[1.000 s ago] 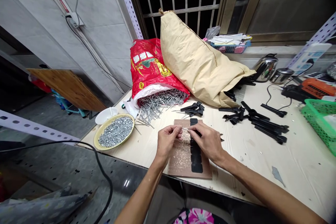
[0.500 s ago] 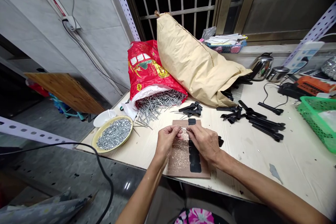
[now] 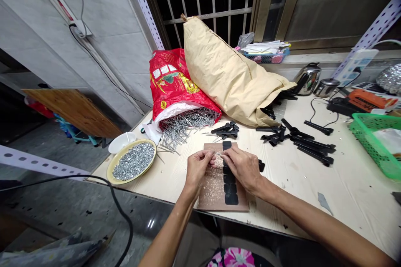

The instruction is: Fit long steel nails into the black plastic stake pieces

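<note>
My left hand (image 3: 199, 169) and my right hand (image 3: 242, 168) meet above a brown board (image 3: 210, 202), thumbs and fingers pinched. Between their fingertips runs a thin silvery metal rod (image 3: 218, 153), partly hidden by the fingers. Down the board goes a row of black rounded patches (image 3: 231, 188), some covered by my right hand. Pale specks dot the board's left half. A black piece (image 3: 261, 165) pokes out beyond the right hand. Behind the board lie several black plastic parts (image 3: 230, 128) with thin metal rods sticking out.
At left, a yellow bowl (image 3: 109, 171) holds small metal pieces beside a white bowl (image 3: 117, 144). A red bag (image 3: 175, 77) spills metal rods. A tan paper sack (image 3: 225, 71) leans behind. More black parts (image 3: 313, 146) and a green basket (image 3: 372, 146) are at right.
The camera view has shifted slightly, so everything sits a little further left. Both hands keep their pinch on the rod, with only a slight change at the fingertips.
</note>
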A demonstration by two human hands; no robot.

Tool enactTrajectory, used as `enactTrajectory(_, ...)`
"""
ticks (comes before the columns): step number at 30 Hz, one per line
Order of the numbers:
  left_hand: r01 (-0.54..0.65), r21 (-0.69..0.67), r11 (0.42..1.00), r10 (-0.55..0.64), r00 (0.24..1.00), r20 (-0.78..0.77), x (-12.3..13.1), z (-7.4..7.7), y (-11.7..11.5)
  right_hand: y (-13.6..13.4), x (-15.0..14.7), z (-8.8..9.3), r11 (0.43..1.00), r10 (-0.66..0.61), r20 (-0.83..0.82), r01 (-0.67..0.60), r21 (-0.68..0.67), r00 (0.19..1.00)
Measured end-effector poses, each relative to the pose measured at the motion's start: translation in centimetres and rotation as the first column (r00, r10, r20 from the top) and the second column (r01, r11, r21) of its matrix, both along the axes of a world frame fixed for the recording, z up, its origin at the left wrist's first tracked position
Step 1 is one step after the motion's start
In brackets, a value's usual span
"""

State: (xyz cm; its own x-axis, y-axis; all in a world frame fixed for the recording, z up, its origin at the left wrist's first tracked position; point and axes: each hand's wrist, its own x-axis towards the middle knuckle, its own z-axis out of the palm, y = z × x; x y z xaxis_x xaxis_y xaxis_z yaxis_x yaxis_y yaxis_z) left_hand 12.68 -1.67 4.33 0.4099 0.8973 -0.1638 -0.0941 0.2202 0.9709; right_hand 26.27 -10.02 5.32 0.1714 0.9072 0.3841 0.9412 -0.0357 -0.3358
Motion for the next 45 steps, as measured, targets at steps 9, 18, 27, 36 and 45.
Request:
enactTrajectory(9,0.012,-0.005,1.0,-0.012,1.0,-0.005,-0.1,-0.2,0.1,-0.1,-0.1,0.0,0.999,0.003,0.074,-0.006,0.037,0.997)
enactTrajectory(18,-0.015,-0.048,0.999,0.016,1.0,0.016,0.2,-0.1,0.2,0.1,1.2,-0.1,0.99,0.095,-0.17,-0.11,-0.084,0.981)
enactTrajectory(27,0.052,0.127,0.991,-0.021,0.971,-0.236,-0.2,-2.4,-2.6,4.8,6.2,-2.5,0.965,-0.003,-0.031,-0.005,-0.263,0.999)
enactTrajectory(36,0.237,0.178,0.955,-0.162,0.921,-0.355,-1.4,-2.0,-3.3,2.2,6.7,-3.5,0.961,-0.053,-0.005,0.05,-0.272,0.999)
enactTrajectory(45,0.159,-0.362,0.919,-0.06,0.961,0.271,0.8,-0.8,-3.2,-2.9,3.2,0.3,0.998,0.034,-0.102,-0.038,-0.042,0.994)
